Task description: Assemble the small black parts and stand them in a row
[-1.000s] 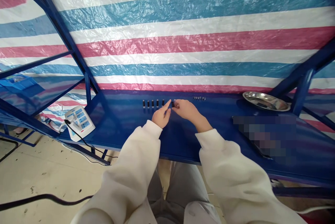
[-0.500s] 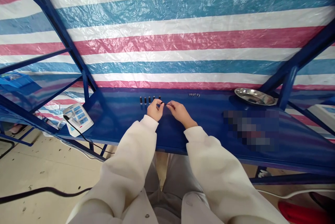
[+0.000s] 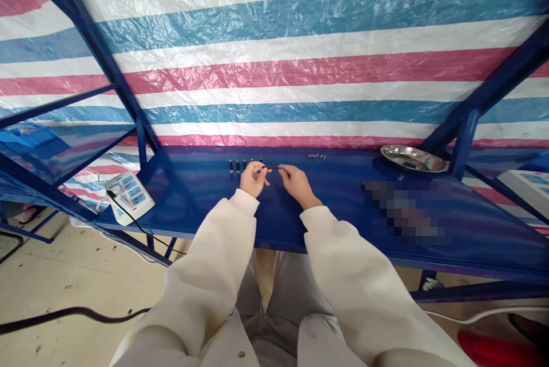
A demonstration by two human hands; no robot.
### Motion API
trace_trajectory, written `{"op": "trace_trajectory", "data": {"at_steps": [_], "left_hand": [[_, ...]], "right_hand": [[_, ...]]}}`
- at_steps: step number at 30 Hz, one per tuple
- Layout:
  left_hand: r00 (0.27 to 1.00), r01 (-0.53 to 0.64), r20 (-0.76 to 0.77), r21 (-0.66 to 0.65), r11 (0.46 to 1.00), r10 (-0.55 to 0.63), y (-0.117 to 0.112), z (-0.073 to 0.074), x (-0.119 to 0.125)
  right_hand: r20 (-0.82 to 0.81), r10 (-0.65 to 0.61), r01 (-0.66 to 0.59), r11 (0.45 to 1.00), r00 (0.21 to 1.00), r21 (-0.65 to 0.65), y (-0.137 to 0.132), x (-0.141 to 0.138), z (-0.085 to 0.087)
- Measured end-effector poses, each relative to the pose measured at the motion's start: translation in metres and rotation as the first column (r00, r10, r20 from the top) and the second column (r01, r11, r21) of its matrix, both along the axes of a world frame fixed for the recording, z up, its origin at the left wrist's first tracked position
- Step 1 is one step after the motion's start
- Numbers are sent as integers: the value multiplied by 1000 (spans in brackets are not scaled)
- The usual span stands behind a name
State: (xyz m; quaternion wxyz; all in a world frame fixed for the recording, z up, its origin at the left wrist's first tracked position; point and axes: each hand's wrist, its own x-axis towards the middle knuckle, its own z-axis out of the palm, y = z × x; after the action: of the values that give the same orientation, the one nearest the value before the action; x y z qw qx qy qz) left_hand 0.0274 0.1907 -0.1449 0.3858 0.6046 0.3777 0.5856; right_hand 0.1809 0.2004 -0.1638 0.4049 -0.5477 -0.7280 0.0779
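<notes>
Between my two hands a thin black rod [image 3: 271, 167] is held level, just above the blue table. My left hand [image 3: 253, 177] pinches its left end. At its right end the fingertips of my right hand [image 3: 295, 182] are pressed together; a small pale bit shows there, too small to name. Behind and left of my left hand, several short black cylinders with silvery ends [image 3: 237, 167] are set in a row, some partly hidden by the fingers. Several small shiny metal pieces [image 3: 316, 156] are lined up beyond my right hand.
A shallow steel dish [image 3: 414, 159] is at the table's back right. In front of it is a pixelated area. A white power strip [image 3: 129, 196] with a black cable sits on the left end. Blue frame posts [image 3: 465, 144] and a striped tarp [image 3: 300, 64] bound the blue table [image 3: 193, 195].
My hands have drawn slightly apart, the right one moving right. More of the black rod shows between them. The view has shifted a little.
</notes>
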Motion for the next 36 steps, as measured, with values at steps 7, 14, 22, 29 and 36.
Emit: {"op": "trace_trajectory", "data": {"at_steps": [7,14,22,29,36], "left_hand": [[999,34,-34,-29,999,-35,1,-2,-1],[998,1,-59,-52,999,-4,-3,1,0],[997,-31,-66,-74,997,26,-4,3,0],[999,14,31,-133,991,-10,-3,6,2],[1000,11,-5,-127,992,-11,-3,4,1]], "right_hand": [[47,-32,30,999,998,42,0,2,-3],[143,-167,159,985,975,65,-7,3,7],[213,-215,197,975,953,102,-7,2,9],[204,-209,175,969,956,174,-9,1,11],[257,-213,167,967,943,190,-10,1,13]]}}
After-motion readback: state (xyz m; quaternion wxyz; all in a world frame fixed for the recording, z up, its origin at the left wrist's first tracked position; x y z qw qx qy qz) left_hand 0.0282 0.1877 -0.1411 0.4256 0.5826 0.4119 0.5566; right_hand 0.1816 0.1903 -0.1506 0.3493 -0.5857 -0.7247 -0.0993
